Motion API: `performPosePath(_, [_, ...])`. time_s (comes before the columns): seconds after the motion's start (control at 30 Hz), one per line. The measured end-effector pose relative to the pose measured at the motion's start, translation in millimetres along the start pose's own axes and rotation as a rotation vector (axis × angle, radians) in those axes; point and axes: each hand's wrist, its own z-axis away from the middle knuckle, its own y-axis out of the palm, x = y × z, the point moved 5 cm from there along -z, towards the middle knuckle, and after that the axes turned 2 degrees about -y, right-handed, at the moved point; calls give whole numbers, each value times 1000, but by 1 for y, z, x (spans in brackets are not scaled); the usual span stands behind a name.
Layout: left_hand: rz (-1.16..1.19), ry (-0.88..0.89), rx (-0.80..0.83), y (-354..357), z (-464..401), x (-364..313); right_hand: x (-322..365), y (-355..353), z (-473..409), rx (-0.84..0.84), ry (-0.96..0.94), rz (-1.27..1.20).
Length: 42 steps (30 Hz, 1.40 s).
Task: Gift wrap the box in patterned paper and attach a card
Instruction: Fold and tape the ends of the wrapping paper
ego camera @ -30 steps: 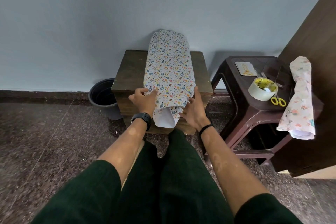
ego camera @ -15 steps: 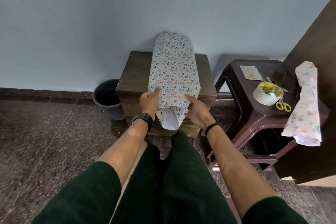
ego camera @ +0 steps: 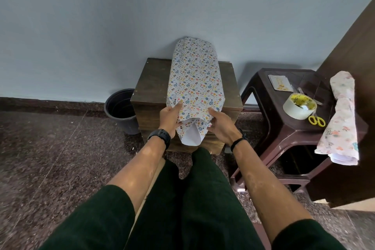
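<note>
The box, already rolled in patterned paper (ego camera: 195, 79), lies on the wooden stand (ego camera: 151, 83); left hand (ego camera: 169, 118) and right hand (ego camera: 222, 126) pinch the near open end, whose side flaps should be creased flat against the box before taping.

Soft daylight, faint shadows — edges warped
</note>
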Motion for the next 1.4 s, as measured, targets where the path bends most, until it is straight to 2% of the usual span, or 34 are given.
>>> performPosePath(0.17, [80, -23, -8, -1, 1, -1, 1, -1, 3, -1, 4, 11])
performPosePath(0.33, [88, 22, -134, -12, -5, -16, 1, -2, 2, 5, 0, 9])
performPosePath(0.77, [72, -22, 9, 5, -3, -23, 3, -1, -5, -27, 30, 47])
performPosePath(0.93, [43, 25, -50, -1, -8, -18, 9, 2, 4, -18, 25, 92])
performPosePath(1.0, [-13, 62, -145, -4, -10, -15, 10, -1, 7, -50, -6, 73])
performPosePath(1.1, [-121, 166, -242, -2, -4, -18, 11, -6, 11, -191, -96, 6])
performPosePath(1.17, [-172, 211, -254, 0, -2, -20, 13, -10, 14, -270, -158, 0])
performPosePath(1.23, [-187, 226, -243, 1, -4, -21, 17, -10, 17, -304, -243, 104])
performPosePath(1.33, [-211, 246, -230, 3, -3, -23, 20, -7, 21, -305, -339, 239])
performPosePath(1.4, [-224, 232, -208, 1, -2, -21, 20, -6, 20, -279, -336, 256])
